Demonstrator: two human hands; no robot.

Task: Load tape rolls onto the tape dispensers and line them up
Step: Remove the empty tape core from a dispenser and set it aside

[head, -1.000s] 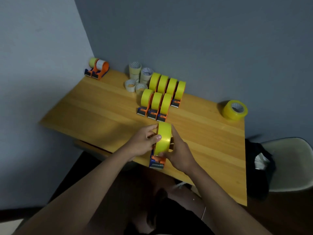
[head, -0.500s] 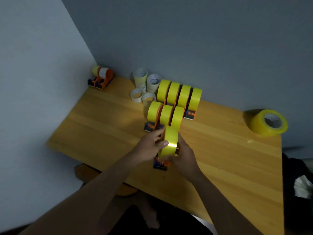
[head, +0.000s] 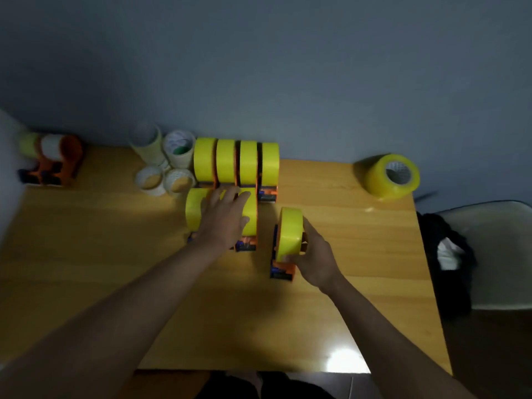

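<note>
Hiding most of the front row of loaded dispensers (head: 192, 210) under the left hand (head: 223, 218), fingers lying straight and spread over the tops of the yellow rolls there, gripping nothing; only the leftmost roll, part of the rightmost roll and bits of orange-and-blue base peeking out, so counting that row for certain is not possible. Gripping the newly loaded tape dispenser (head: 283, 269) from its right side with the right hand (head: 315, 259), fingers curling round the lower edge of its upright yellow tape roll (head: 290, 230) and covering the far side of the frame (the roll's core mostly out of sight). Standing on the wooden table (head: 86, 254), this dispenser, just right of the front row and apart from it, its blue nose pointing toward the near edge. Lining up behind, against the grey wall, a back row of four loaded dispensers (head: 236, 164), touching side by side. Blurring at far left, a pair of orange dispensers (head: 53, 162), one carrying a pale roll. Clustering left of the back row, empty tape cores (head: 161, 165), two stacked tall and two low. Lying on its side at far right, a loose yellow tape roll (head: 391, 175). Cutting off at the right edge, a pale chair (head: 495, 254) with dark cloth on it.
</note>
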